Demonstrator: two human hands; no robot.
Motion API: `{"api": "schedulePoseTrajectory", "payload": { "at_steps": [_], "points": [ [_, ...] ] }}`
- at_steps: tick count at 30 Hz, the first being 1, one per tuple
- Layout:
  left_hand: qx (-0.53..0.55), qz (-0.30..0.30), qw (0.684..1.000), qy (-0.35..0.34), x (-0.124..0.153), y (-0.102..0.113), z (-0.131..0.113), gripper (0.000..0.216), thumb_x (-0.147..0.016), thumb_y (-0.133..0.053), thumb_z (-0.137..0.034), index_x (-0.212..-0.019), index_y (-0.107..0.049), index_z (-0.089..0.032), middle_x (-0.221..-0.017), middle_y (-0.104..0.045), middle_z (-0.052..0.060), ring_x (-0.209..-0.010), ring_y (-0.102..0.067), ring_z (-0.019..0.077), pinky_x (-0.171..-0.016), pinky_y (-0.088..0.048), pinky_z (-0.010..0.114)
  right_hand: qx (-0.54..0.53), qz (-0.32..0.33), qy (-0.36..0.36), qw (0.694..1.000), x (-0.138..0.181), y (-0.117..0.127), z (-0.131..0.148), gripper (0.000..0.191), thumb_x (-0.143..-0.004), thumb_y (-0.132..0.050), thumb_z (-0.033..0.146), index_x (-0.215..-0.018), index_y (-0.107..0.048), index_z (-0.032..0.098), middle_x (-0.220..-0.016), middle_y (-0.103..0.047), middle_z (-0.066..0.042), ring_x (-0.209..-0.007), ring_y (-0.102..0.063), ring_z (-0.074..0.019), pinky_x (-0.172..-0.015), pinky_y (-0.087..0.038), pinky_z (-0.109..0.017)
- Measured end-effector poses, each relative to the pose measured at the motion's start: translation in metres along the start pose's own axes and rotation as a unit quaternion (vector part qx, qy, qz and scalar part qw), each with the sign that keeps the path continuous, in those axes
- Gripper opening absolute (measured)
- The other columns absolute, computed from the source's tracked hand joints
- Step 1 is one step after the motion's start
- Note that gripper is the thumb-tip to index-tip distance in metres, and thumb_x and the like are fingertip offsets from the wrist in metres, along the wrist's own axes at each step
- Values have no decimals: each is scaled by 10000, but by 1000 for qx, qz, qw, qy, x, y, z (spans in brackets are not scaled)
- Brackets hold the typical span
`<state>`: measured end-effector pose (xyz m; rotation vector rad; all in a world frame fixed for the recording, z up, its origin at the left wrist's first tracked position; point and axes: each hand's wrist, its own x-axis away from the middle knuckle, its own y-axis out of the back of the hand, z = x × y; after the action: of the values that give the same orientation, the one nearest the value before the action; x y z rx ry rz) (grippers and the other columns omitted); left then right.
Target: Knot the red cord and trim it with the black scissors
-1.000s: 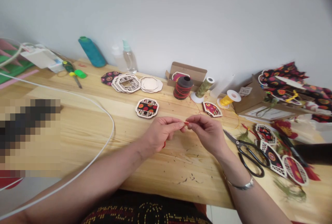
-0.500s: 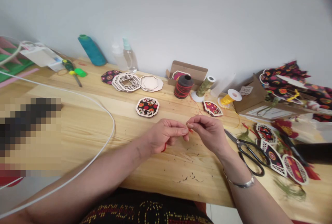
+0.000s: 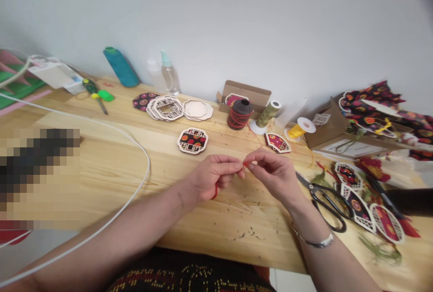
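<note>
Over the middle of the wooden table (image 3: 111,166), my left hand (image 3: 213,175) and my right hand (image 3: 274,172) meet fingertip to fingertip. Both pinch a thin red thread (image 3: 246,164) between thumb and forefinger. A red bit of it also shows under my left palm. The thread runs back toward a dark spool wound with red thread (image 3: 239,114). A silver bracelet (image 3: 316,241) sits on my right wrist.
Black scissors (image 3: 326,202) lie right of my right hand, beside several patterned wooden ornaments (image 3: 358,204). A finished ornament (image 3: 192,140) and a stack of blanks (image 3: 169,108) lie beyond my hands. Spools, bottles, a cardboard box (image 3: 333,132) and a white cable (image 3: 135,184) are around.
My hands stay together on the thread with only small finger shifts; the pinch point has risen slightly. Nothing else has moved.
</note>
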<state>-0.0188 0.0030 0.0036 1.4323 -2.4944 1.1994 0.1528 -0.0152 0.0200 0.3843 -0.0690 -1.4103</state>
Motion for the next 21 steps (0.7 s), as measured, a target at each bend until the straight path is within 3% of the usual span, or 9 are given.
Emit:
{"api": "schedulePoseTrajectory", "payload": {
  "at_steps": [12,17,21],
  "points": [
    [-4,-20,1000,-4,0,0,1,159,-643,-732,-274,-732,-720,-142,-587,-612,-2,-371,-229,3,-369,-95,190,43,-18,48,998,-1,1,0,116,-740,-714,274,-826,-703,197,-736,-673,-39,-651,-565,-145,-511,-386,-269],
    [-63,-27,997,-25,0,0,4,160,-661,-715,-310,-711,-719,-158,-644,-640,7,-378,-251,14,-361,-97,203,28,-19,73,997,-2,2,0,70,-782,-666,224,-722,-691,201,-680,-666,-22,-626,-559,-138,-574,-424,-292],
    [-167,-62,983,-55,3,-1,5,186,-709,-688,-359,-736,-732,-181,-639,-647,0,-380,-263,28,-357,-125,213,61,-36,39,997,0,1,1,127,-786,-651,235,-671,-661,183,-615,-617,-3,-581,-509,-116,-538,-398,-261]
  ]
}}
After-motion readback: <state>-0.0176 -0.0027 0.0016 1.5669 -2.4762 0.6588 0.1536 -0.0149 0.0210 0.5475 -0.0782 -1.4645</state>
